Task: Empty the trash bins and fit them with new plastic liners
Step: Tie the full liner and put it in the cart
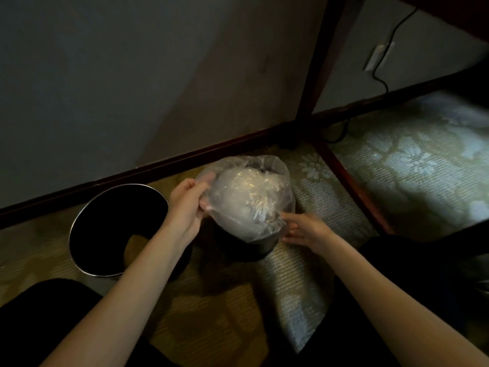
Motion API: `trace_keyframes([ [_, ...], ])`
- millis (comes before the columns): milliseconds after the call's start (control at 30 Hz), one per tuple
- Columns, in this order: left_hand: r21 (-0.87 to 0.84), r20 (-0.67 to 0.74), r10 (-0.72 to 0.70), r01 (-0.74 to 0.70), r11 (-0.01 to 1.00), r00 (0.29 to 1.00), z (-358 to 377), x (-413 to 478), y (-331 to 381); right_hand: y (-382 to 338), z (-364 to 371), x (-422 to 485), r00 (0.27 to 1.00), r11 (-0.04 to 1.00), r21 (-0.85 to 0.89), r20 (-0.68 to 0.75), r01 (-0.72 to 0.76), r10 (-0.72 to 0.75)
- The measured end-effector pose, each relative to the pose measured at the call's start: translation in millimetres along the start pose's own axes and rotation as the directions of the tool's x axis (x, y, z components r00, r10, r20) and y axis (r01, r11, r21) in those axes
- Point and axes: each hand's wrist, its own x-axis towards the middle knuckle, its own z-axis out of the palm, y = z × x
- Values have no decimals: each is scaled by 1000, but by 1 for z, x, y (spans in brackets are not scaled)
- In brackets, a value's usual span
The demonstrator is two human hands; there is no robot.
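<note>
Pinching the crinkled clear plastic liner (248, 200) draped over the small dark round bin (246, 250) at its left rim, left hand (185, 205) leads; right hand (307, 230), fingers straight, touches the hem on the bin's right.

Left bin (100, 213): black, silver rim.
Right bin (243, 249): black.
Liner (251, 197): translucent, whitish.
Carpet (397, 168): olive-tan, ribbed, pale floral motifs.
Skirting board (158, 166): dark red-brown.
Wall (105, 75): grey.
Cable (374, 74), upper right: black.
</note>
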Motion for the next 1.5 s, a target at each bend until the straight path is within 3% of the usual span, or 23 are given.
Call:
trace_keyframes([
  [100, -217, 172, -52, 89, 972, 984, 6, -6, 21, -2, 8, -1, 984, 994, -48, -142, 102, -108],
  [167, -280, 232, -103, 168, 945, 967, 7, -10, 29, -7, 8, -5, 978, 990, 32, -166, 137, -130],
  [233, -315, 212, -129, 193, 929, 969, 8, -15, 34, -17, 3, -11, 961, 965, 136, -194, 223, -195],
  [333, -355, 74, -114, 133, 926, 991, 11, -22, 45, -42, -3, -29, 916, 881, 268, -203, 391, -345],
  [467, -236, 106, 98, -71, 969, 989, 1, -23, 64, -78, -3, -55, 785, 766, 189, -245, 614, -568],
  [533, 31, 181, 226, -235, 972, 957, -8, -22, 68, -90, -5, -62, 739, 745, 95, -265, 660, -620],
  [600, 450, 264, 245, -343, 824, 933, -19, -18, 69, -93, -8, -62, 763, 786, 21, -260, 617, -592],
  [667, 849, 269, 114, -291, 441, 956, -30, -11, 69, -92, -15, -57, 815, 847, -56, -245, 528, -525],
  [733, 973, 227, -19, -226, 52, 974, -35, -7, 70, -91, -23, -54, 838, 866, -177, -224, 468, -498],
  [800, 972, 216, -21, -217, -93, 976, -36, -4, 69, -92, -29, -53, 839, 836, -364, -208, 411, -503],
  [900, 956, 290, 197, -276, -94, 937, -35, -6, 64, -95, -30, -57, 880, 708, -646, -117, 283, -459],
  [933, 942, 326, 285, -333, -25, 901, -35, -7, 63, -96, -29, -59, 894, 667, -694, -76, 271, -442],
  [1000, 833, 356, 403, -482, 272, 843, -35, -8, 63, -101, -30, -63, 853, 620, -709, -49, 336, -519],
  [1067, 629, 266, 505, -545, 554, 821, -32, -4, 65, -109, -32, -65, 725, 648, -616, -174, 448, -667],
  [1100, 547, 191, 525, -534, 645, 829, -30, -2, 66, -111, -32, -65, 676, 680, -532, -246, 505, -695],
  [1167, 474, 128, 495, -491, 731, 860, -27, -2, 64, -114, -30, -65, 701, 739, -417, -275, 529, -658],
  [1233, 608, 227, 471, -501, 616, 853, -31, -2, 58, -117, -28, -64, 804, 818, -296, -204, 493, -558],
  [1300, 725, 319, 486, -540, 427, 814, -41, -1, 57, -129, -33, -67, 838, 859, -6, -215, 512, -501],
  [1367, 762, 405, 476, -576, 296, 781, -50, -2, 64, -139, -39, -68, 848, 825, 223, -258, 519, -464],
  [1467, 819, 543, 307, -574, 14, 782, -57, -5, 65, -137, -41, -64, 898, 805, 398, -200, 440, -392],
  [1500, 816, 558, 307, -576, -39, 771, -59, -6, 63, -137, -42, -65, 905, 794, 434, -196, 426, -379],
])
